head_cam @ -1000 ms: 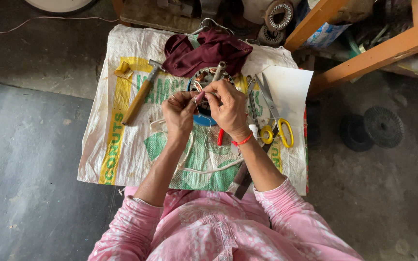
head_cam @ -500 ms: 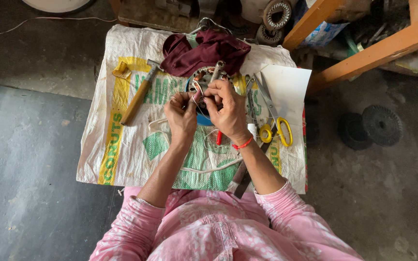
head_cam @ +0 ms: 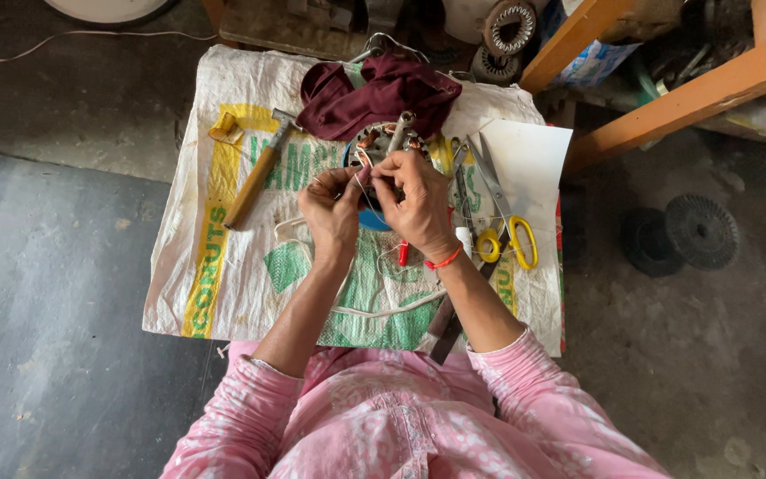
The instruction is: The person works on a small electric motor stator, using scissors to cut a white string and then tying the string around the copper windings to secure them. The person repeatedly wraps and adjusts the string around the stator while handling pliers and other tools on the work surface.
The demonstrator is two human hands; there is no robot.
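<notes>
From the head camera, looking straight down: the person sits at a low table covered by a white woven sack (head_cam: 223,266), both forearms reaching up toward twelve o'clock. The round motor stator (head_cam: 381,146), its copper windings showing, sits on a blue base near the far middle of the sack, half tucked under a maroon cloth (head_cam: 374,93) at its twelve o'clock.

The left hand (head_cam: 332,208) lies at about seven o'clock from the stator, fingers curled and pinched together on what looks like a thin pale wire (head_cam: 361,182); the strand is too fine to follow with certainty. The right hand (head_cam: 417,200) is at about five o'clock from the stator and is the nearer one, its fingertips closed right at the winding's near edge. The two hands almost touch, the wire running between them roughly from eight o'clock up to two o'clock, toward the coils.

Around them: a wooden-handled hammer (head_cam: 254,177) lying well off at nine o'clock, its long axis slanting from seven to one; yellow-handled scissors (head_cam: 507,226) at four o'clock of the right hand, blades pointing toward eleven, beside a white paper sheet (head_cam: 534,151).
</notes>
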